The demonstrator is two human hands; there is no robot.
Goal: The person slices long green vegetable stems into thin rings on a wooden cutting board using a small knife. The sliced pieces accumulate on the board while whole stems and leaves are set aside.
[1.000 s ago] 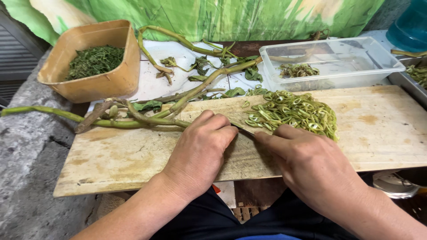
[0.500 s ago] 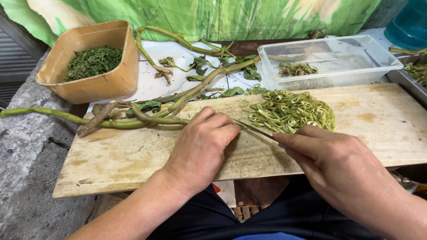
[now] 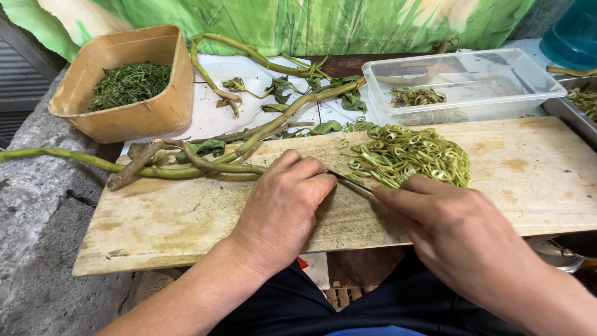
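A tan square tub (image 3: 149, 112) of chopped dark greens (image 3: 129, 84) sits at the upper left; a clear plastic container (image 3: 497, 81) with a few cut scraps (image 3: 416, 96) stands behind the board; a teal jug (image 3: 572, 34) and a metal tray (image 3: 569, 112) occupy the right edge; a green leaf-print cloth (image 3: 311, 22) hangs behind

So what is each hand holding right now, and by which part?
The right hand grips a knife by its hidden handle; the left hand pins green stems by their cut end.
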